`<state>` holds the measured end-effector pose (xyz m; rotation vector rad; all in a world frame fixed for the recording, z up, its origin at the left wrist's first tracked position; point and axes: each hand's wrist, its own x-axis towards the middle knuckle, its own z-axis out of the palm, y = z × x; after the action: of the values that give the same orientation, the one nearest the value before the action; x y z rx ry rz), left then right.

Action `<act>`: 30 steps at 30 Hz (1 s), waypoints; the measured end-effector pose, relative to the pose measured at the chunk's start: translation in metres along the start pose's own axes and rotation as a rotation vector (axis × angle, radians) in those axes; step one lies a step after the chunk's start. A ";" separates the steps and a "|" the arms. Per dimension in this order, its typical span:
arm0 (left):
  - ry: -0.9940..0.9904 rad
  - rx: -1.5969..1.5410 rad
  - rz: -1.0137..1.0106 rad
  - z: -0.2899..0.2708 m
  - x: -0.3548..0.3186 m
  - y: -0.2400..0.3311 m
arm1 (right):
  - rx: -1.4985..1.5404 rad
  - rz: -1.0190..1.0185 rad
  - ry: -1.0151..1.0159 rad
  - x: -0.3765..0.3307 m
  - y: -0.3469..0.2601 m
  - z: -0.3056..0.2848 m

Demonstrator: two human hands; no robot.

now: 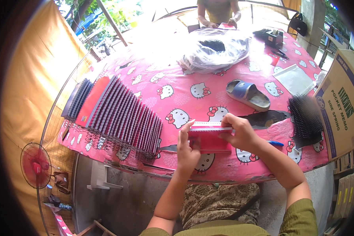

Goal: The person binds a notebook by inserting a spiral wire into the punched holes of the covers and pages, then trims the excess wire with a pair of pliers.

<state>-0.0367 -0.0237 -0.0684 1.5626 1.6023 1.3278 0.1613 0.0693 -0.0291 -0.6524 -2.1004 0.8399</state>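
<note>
Over the near edge of the table, my left hand and my right hand grip a small pink-red memo pad by its two sides. A row of punched holes runs along its far edge, and I see no wire coil in it. My left thumb lies on the near face, and the right fingers close round the far right corner. To the left of my hands lies a long slanting stack of memo pads with red covers, coil wires sticking out along its near side. A heap of black spiral coils sits at the right.
A blue-and-grey slipper and a blue pen lie on the pink cartoon-print tablecloth. A cardboard box stands at the right edge. Farther off are a clear plastic bag and another person. A fan stands left.
</note>
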 end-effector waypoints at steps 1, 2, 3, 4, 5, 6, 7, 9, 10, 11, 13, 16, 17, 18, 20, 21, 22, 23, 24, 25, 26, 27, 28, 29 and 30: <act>0.092 -0.001 0.013 0.005 0.000 -0.001 | 0.006 0.017 -0.007 -0.001 0.001 0.000; 0.183 0.219 0.096 0.009 0.002 0.015 | 0.008 0.033 -0.011 -0.001 0.002 -0.002; 0.273 0.434 0.178 0.013 0.003 0.036 | 0.008 0.053 -0.015 -0.001 0.003 -0.003; 0.289 0.467 0.239 0.019 0.009 0.045 | 0.007 0.047 -0.006 -0.001 0.004 -0.005; 0.311 0.502 0.293 0.025 0.011 0.056 | 0.006 0.044 -0.006 -0.004 0.003 -0.006; 0.334 0.541 0.348 0.030 0.015 0.066 | 0.003 0.042 -0.004 -0.005 0.004 -0.008; 0.227 0.466 0.346 0.030 0.021 0.054 | 0.012 0.005 0.008 -0.004 0.004 -0.008; 0.182 0.353 0.303 0.035 0.032 0.055 | -0.279 -0.098 -0.060 0.003 0.003 -0.033; 0.130 0.216 0.248 0.035 0.037 0.048 | -0.443 -0.150 -0.033 0.005 0.001 -0.052; 0.131 0.275 0.305 0.031 0.040 0.056 | -0.503 -0.072 0.072 0.007 0.005 -0.074; 0.120 0.344 0.363 0.031 0.042 0.061 | -0.784 0.280 0.311 0.002 0.019 -0.119; 0.105 0.352 0.396 0.038 0.045 0.063 | -1.164 0.816 0.242 -0.028 0.062 -0.177; 0.109 0.353 0.386 0.037 0.043 0.060 | -1.228 0.908 0.202 -0.031 0.068 -0.179; 0.115 0.355 0.376 0.035 0.042 0.058 | -1.183 0.957 0.223 -0.032 0.075 -0.181; 0.105 0.348 0.396 0.032 0.044 0.056 | -1.093 1.053 0.255 -0.030 0.085 -0.182; 0.099 0.345 0.402 0.030 0.044 0.054 | -1.098 1.048 0.312 -0.032 0.094 -0.186; 0.102 0.299 0.391 0.031 0.043 0.053 | -1.092 0.927 0.380 -0.041 0.098 -0.190; 0.121 0.272 0.379 0.030 0.041 0.056 | -1.064 0.787 0.445 -0.045 0.099 -0.190; 0.131 0.228 0.370 0.032 0.041 0.056 | -1.048 0.659 0.512 -0.048 0.098 -0.189; 0.120 0.252 0.387 0.032 0.043 0.056 | -1.047 0.602 0.530 -0.047 0.099 -0.183; 0.110 0.271 0.399 0.032 0.042 0.054 | -1.051 0.543 0.543 -0.047 0.096 -0.178; 0.098 0.289 0.413 0.032 0.042 0.053 | -1.054 0.486 0.558 -0.047 0.093 -0.173; 0.085 0.306 0.427 0.033 0.041 0.052 | -0.958 0.461 0.508 -0.045 0.090 -0.165; 0.097 0.304 0.438 0.033 0.041 0.055 | -0.865 0.436 0.463 -0.037 0.078 -0.153; 0.103 0.297 0.436 0.034 0.041 0.055 | -0.777 0.414 0.419 -0.030 0.065 -0.140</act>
<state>0.0092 0.0156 -0.0214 2.1503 1.6376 1.4561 0.3017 0.1398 -0.0227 -1.5572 -1.8784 0.0215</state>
